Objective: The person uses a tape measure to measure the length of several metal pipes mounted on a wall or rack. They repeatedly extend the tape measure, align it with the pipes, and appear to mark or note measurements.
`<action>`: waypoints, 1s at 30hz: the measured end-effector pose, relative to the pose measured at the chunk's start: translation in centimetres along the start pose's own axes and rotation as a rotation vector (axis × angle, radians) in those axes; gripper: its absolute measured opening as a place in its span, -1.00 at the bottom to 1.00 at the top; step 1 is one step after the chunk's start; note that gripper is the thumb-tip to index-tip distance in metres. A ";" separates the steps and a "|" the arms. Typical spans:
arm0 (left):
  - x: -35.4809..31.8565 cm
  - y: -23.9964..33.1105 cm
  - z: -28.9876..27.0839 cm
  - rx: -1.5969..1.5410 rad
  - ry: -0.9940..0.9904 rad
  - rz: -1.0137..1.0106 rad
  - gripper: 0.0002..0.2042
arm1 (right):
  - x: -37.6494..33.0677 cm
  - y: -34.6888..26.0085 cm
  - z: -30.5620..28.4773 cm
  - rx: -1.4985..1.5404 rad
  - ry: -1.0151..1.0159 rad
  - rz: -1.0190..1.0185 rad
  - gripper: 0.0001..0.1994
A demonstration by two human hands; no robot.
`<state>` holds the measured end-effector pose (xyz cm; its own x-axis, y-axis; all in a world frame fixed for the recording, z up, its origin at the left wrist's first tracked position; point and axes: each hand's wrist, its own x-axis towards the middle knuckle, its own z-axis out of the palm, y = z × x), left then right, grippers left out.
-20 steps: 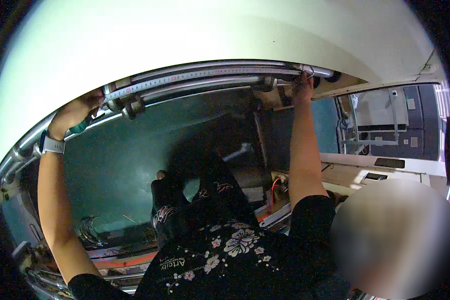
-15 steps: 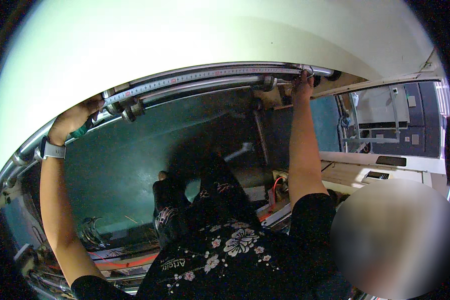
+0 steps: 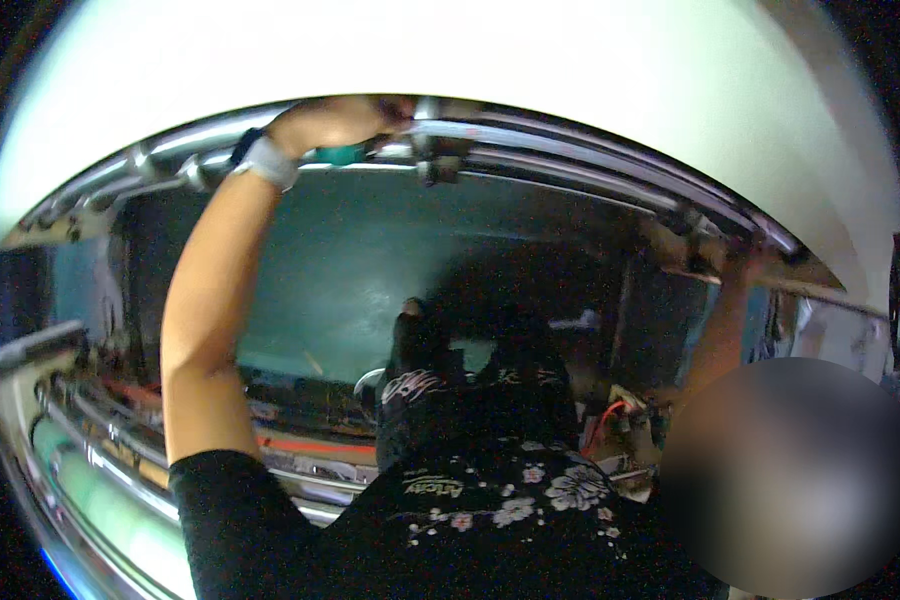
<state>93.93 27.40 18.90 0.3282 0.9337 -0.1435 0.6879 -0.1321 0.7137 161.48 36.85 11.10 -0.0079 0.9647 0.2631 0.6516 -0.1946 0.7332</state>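
Observation:
A tape measure's pale blade (image 3: pixel 490 135) stretches along a long metal roller (image 3: pixel 595 135) under a large white surface. My left hand (image 3: pixel 345 122), with a pale watch on the wrist, is closed round the green tape measure case (image 3: pixel 340 155), partly hidden beneath the palm. Far to the right, my right hand (image 3: pixel 742 255) is at the other end of the blade, against the bars. Its fingers look closed there, though motion smears them.
More metal bars with collars (image 3: pixel 440 160) run parallel below the roller. Beneath lies a dark green floor (image 3: pixel 320 260) with my legs on it. At the lower left are further rollers (image 3: pixel 120 470) and an orange strip (image 3: pixel 315 443). A blurred round patch covers the lower right.
The view has swung left, so both hands and the bars appear farther right. The blade still spans between my hands; the picture is more blurred.

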 end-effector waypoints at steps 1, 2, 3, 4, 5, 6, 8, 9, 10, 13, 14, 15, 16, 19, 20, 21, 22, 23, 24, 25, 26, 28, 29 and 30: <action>-0.2 -1.0 -0.3 0.076 -0.046 0.069 -0.77 | -0.2 -1.2 -0.6 -0.418 -0.035 -0.099 -0.59; -0.3 0.0 -0.8 0.072 -0.164 -0.058 -0.76 | 0.3 -1.9 -1.6 -0.159 -0.064 -0.096 -0.58; -0.7 0.5 -0.5 -0.005 -0.102 -0.120 -0.84 | -0.3 -1.4 -2.4 0.091 -0.097 -0.089 -0.56; -1.0 -0.1 -0.6 0.011 -0.099 -0.130 -0.84 | -0.6 -1.1 -3.1 0.344 -0.127 -0.090 -0.55; -0.7 -0.9 -0.4 0.021 -0.108 -0.109 -0.85 | -0.6 -0.6 -1.7 0.504 -0.054 -0.069 -0.56; -1.2 -1.0 0.0 -0.002 0.052 0.050 -0.86 | -0.4 -0.6 -0.2 0.673 0.024 -0.067 -0.56; 0.4 0.5 -0.5 -0.046 -0.130 -0.030 -0.88 | -0.8 2.0 7.6 0.790 0.408 -0.027 -0.61; -0.4 0.8 -0.8 0.004 -0.150 -0.092 -0.89 | -0.6 -0.4 5.1 0.504 0.409 -0.113 -0.61; -1.4 1.2 -1.1 0.029 -0.099 -0.106 -0.88 | -1.2 -3.0 0.4 0.222 0.413 -0.190 -0.61; -0.1 2.3 -1.5 0.177 -0.181 -0.019 -0.85 | -1.5 1.4 3.8 -0.250 0.344 -0.239 -0.60; 0.4 0.6 -0.7 0.020 -0.118 0.023 -0.81 | -0.7 2.6 6.0 -0.308 0.328 -0.246 -0.60; 0.1 0.4 -0.7 0.027 -0.136 -0.003 -0.80 | -0.5 0.8 4.5 -0.219 0.187 -0.226 -0.59; -0.7 0.2 -1.0 0.035 -0.143 -0.048 -0.80 | -0.4 -2.5 -1.4 -0.121 0.059 -0.221 -0.58; -0.6 0.7 -1.1 0.031 -0.165 -0.077 -0.80 | -0.9 -2.5 -3.7 0.344 0.463 -0.222 -0.56; -0.3 1.0 -1.1 0.028 -0.173 -0.080 -0.80 | -1.1 -1.5 -2.4 0.331 0.489 -0.210 -0.56; -0.1 1.2 -1.2 0.037 -0.184 -0.069 -0.81 | -1.2 -1.0 -1.3 0.328 0.518 -0.204 -0.55; 0.1 1.5 -1.2 0.046 -0.197 -0.055 -0.81 | -1.2 -0.1 0.6 0.122 0.298 -0.176 -0.54; 0.0 1.6 -1.3 0.056 -0.206 -0.053 -0.82 | -1.1 -0.1 0.7 -0.073 0.082 -0.153 -0.53; -0.2 1.8 -1.3 0.028 -0.186 -0.077 -0.82 | -1.1 -0.2 0.9 -0.013 0.057 -0.139 -0.54; -0.5 2.0 -1.2 -0.001 -0.166 -0.100 -0.82 | -1.2 -0.2 1.0 0.046 0.031 -0.125 -0.54; -1.0 2.0 -1.3 -0.026 -0.140 -0.136 -0.82 | -1.0 -1.1 -0.4 0.115 0.010 -0.119 -0.54; -1.0 1.3 -1.3 -0.041 -0.148 -0.103 -0.83 | -0.8 -1.5 -1.9 0.207 -0.003 -0.100 -0.56; -0.8 1.1 -1.2 -0.048 -0.156 -0.080 -0.83 | -0.7 -1.5 -1.9 0.219 0.011 -0.100 -0.57; -0.8 0.9 -1.1 -0.069 -0.152 -0.089 -0.83 | -0.6 -1.4 -1.5 0.228 0.024 -0.104 -0.58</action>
<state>93.58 26.92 20.44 0.3656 0.8787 -0.3070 0.6745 -0.0228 0.7380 159.47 36.30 10.85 -0.1001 0.9724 0.2107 0.8003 -0.0471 0.5977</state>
